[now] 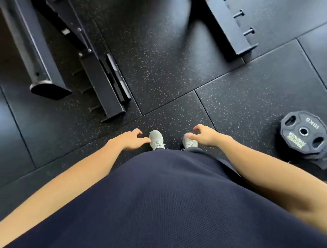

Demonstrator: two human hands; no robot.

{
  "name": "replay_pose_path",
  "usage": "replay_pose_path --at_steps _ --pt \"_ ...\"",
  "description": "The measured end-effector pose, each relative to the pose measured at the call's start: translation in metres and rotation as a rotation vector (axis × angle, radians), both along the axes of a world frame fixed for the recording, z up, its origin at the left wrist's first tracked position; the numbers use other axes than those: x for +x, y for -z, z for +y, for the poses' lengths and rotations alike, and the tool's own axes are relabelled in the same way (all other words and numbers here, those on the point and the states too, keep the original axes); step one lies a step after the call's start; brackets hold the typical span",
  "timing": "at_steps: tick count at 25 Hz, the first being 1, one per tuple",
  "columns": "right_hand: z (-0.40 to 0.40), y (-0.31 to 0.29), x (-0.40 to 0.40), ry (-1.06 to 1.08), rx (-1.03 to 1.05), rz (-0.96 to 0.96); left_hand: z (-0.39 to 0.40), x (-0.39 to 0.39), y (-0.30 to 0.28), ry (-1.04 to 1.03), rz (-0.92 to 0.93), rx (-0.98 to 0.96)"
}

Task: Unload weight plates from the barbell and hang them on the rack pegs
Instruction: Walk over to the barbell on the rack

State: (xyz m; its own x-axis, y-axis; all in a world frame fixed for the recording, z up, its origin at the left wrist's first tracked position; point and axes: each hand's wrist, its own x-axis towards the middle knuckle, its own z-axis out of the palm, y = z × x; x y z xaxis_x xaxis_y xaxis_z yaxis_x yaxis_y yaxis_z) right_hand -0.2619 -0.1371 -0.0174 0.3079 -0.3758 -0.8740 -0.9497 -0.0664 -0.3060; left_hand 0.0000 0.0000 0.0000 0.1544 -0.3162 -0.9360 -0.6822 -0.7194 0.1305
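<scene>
I look straight down at my feet on the dark rubber floor. A black 10 kg weight plate [305,133] lies flat on the floor at the right, stacked on at least one other plate. My right hand [204,135] hangs empty with fingers loosely curled, well left of the plates. Above my left shoe, my left hand [133,140] is also empty, fingers apart. A black rack upright with short pegs [239,14] stands at the top right. No barbell is in view.
Black steel rack feet and beams [103,87] run diagonally across the upper left, ending near my left hand. A round tube foot [48,90] rests on the floor at the left. My grey shoes [157,139] stand on speckled floor tiles.
</scene>
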Motion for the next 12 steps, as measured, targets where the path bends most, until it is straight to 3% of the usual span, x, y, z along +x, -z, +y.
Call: replay_pose_path --at_steps 6,12 --pt "-0.038 -0.008 0.037 -0.300 0.005 0.020 0.041 -0.025 -0.021 -0.403 -0.019 -0.039" --pt "-0.034 -0.009 0.097 -0.741 0.008 0.007 0.116 -0.076 -0.030 -0.864 -0.072 -0.062"
